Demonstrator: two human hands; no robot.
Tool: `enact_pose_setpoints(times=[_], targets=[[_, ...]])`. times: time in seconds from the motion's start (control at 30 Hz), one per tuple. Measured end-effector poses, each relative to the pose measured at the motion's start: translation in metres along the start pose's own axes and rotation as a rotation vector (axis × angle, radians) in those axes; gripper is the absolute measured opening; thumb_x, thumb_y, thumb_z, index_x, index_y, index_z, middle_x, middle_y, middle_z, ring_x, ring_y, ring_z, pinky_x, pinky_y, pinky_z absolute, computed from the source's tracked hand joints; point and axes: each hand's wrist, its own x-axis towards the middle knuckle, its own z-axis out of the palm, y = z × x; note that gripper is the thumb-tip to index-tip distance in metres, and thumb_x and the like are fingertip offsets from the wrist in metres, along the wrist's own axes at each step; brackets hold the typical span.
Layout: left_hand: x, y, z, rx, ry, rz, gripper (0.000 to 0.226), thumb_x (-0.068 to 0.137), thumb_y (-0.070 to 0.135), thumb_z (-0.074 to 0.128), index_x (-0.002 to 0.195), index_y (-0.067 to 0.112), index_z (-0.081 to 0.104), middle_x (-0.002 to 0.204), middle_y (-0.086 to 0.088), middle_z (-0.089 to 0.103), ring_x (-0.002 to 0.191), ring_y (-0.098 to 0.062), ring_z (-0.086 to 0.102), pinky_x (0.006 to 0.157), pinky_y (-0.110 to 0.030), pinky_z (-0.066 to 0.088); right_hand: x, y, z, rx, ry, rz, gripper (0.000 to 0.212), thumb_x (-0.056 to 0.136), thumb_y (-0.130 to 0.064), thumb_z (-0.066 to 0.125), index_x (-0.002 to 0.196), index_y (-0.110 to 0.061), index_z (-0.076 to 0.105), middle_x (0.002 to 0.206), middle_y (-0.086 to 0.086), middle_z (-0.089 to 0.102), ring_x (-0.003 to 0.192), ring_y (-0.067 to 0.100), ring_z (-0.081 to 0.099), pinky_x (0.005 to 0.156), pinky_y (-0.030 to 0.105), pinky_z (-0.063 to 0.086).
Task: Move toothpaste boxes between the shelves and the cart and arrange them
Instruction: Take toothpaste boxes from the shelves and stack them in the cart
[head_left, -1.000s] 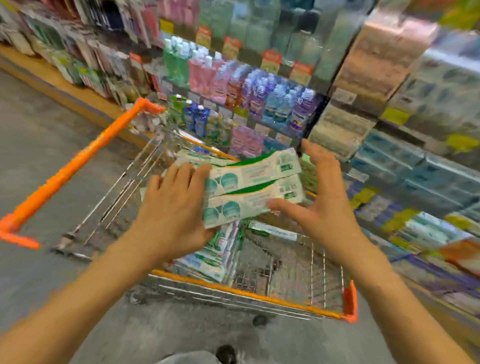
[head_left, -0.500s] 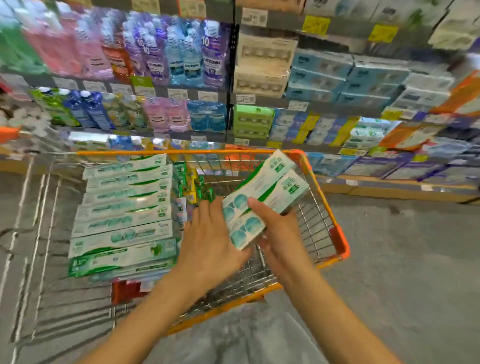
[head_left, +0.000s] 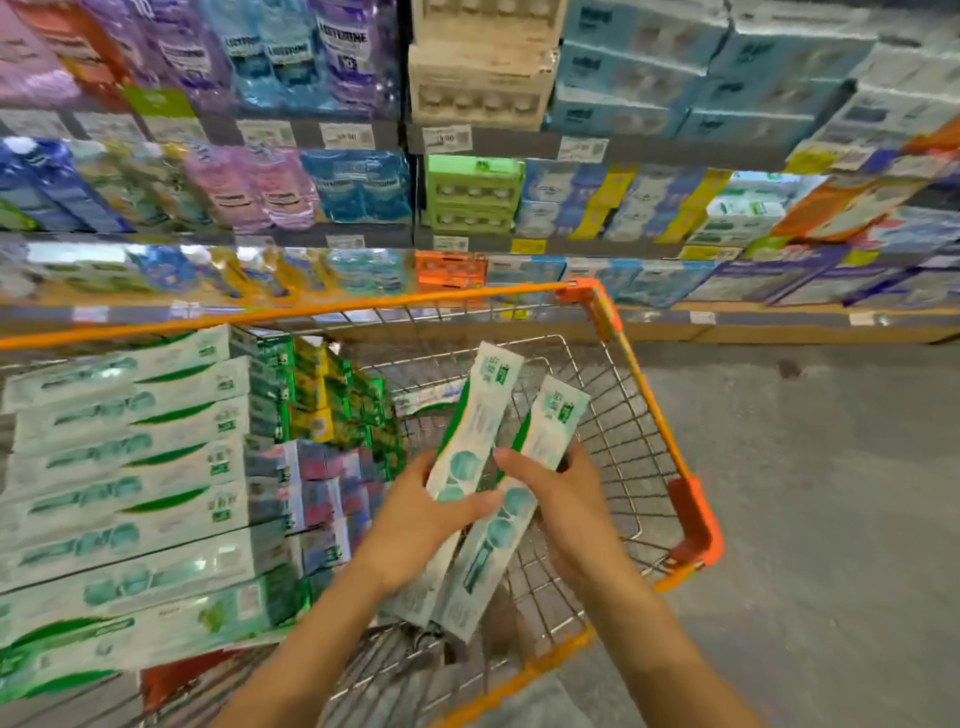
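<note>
Head view looks down into a wire cart (head_left: 644, 415) with an orange rim. Over its right half, the left grip (head_left: 415, 514) is clenched round one white-and-green toothpaste box (head_left: 470, 431), thumb across its face, and the right grip (head_left: 563, 499) is clenched round a second toothpaste box (head_left: 545, 436) just beside it. Both boxes are tilted, their far ends pointing up and away toward the cart's far right corner, their near ends low by the near rim; they lie side by side and seem to touch along the lower part.

Filling the cart's left half is a stack of like boxes (head_left: 130, 467), laid flat with long sides across. Between that stack and the held boxes stand smaller green and yellow packs (head_left: 322, 395) and pinkish packs (head_left: 327, 488), crowding the middle. One more box (head_left: 426, 402) lies on the wire floor near the far wall. Beyond the cart's far rim rise store shelves (head_left: 519, 140) of mouthwash bottles (head_left: 291, 57) and boxed goods. Grey floor (head_left: 805, 493) lies off the right rim.
</note>
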Motion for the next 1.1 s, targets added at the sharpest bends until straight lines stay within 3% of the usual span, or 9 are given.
enact_pose_setpoints(times=[0.13,0.2,0.37,0.57,0.67,0.77,0.97,1.03,1.1], targets=[[0.015,-0.015,-0.008,-0.087,0.308,-0.137,0.05,0.081,0.028,0.071,0.123,0.02,0.045,0.105,0.004,0.059,0.08,-0.002,0.053,0.068,-0.026,0.04,0.074,0.018,-0.016,0.17,0.261,0.18,0.031,0.079,-0.009,0.071,0.106,-0.005,0.055,0.087,0.012,0.063,0.068,0.023,0.061,0.058,0.03,0.048],[0.024,-0.02,-0.01,-0.129,0.365,-0.165,0.045,0.083,0.028,0.07,0.12,0.022,0.045,0.098,0.006,0.057,0.079,-0.007,0.052,0.064,-0.028,0.039,0.113,0.025,-0.022,0.226,0.235,0.329,0.013,0.085,-0.014,0.064,0.089,-0.01,0.052,0.076,0.009,0.055,0.063,0.021,0.055,0.056,0.031,0.044],[0.061,-0.022,-0.012,-0.121,0.451,-0.173,0.037,0.082,0.019,0.071,0.112,0.018,0.05,0.093,0.003,0.061,0.077,-0.003,0.053,0.06,-0.02,0.037,0.193,0.045,0.003,0.169,0.092,0.5,0.017,0.094,-0.016,0.054,0.079,-0.009,0.049,0.07,0.01,0.053,0.066,0.022,0.053,0.064,0.042,0.047],[0.123,-0.025,-0.014,0.117,0.378,-0.148,0.041,0.08,0.019,0.073,0.111,0.018,0.046,0.081,0.012,0.054,0.066,0.001,0.049,0.05,-0.014,0.034,0.265,0.083,0.038,0.209,0.054,0.568,0.016,0.096,-0.021,0.053,0.101,-0.006,0.049,0.085,0.012,0.058,0.077,0.025,0.058,0.078,0.043,0.051],[0.139,-0.047,-0.011,0.161,0.333,-0.174,0.049,0.076,0.015,0.075,0.117,0.017,0.047,0.092,0.002,0.065,0.069,-0.006,0.057,0.057,-0.016,0.04,0.284,0.1,0.039,0.237,0.058,0.566,0.022,0.096,-0.025,0.051,0.107,-0.006,0.049,0.09,0.014,0.057,0.096,0.03,0.055,0.085,0.041,0.048],[0.149,-0.065,-0.009,0.194,0.305,-0.183,0.052,0.075,0.015,0.075,0.118,0.018,0.048,0.097,0.001,0.066,0.07,0.001,0.058,0.053,-0.007,0.041,0.3,0.113,0.036,0.269,0.08,0.554,0.029,0.094,-0.027,0.055,0.115,-0.008,0.048,0.11,0.018,0.055,0.102,0.031,0.052,0.082,0.042,0.05],[0.164,-0.078,-0.008,0.248,0.263,-0.191,0.046,0.078,0.022,0.072,0.11,0.029,0.04,0.088,0.013,0.059,0.063,0.0,0.055,0.044,-0.008,0.038,0.32,0.129,0.044,0.234,0.061,0.575,0.023,0.094,-0.024,0.056,0.106,-0.006,0.047,0.087,0.013,0.053,0.083,0.027,0.058,0.072,0.038,0.056],[0.166,-0.081,-0.008,0.258,0.25,-0.196,0.044,0.078,0.025,0.072,0.109,0.031,0.041,0.093,0.009,0.063,0.062,-0.002,0.056,0.043,-0.01,0.037,0.325,0.131,0.048,0.223,0.064,0.588,0.016,0.094,-0.021,0.056,0.091,-0.006,0.05,0.088,0.015,0.052,0.095,0.03,0.058,0.09,0.043,0.052],[0.167,-0.084,-0.008,0.239,0.23,-0.209,0.045,0.078,0.026,0.072,0.112,0.03,0.043,0.097,0.008,0.064,0.059,-0.004,0.056,0.043,-0.012,0.038,0.326,0.136,0.049,0.194,0.022,0.583,0.014,0.094,-0.017,0.056,0.085,-0.007,0.051,0.09,0.014,0.056,0.101,0.03,0.059,0.092,0.042,0.051]])
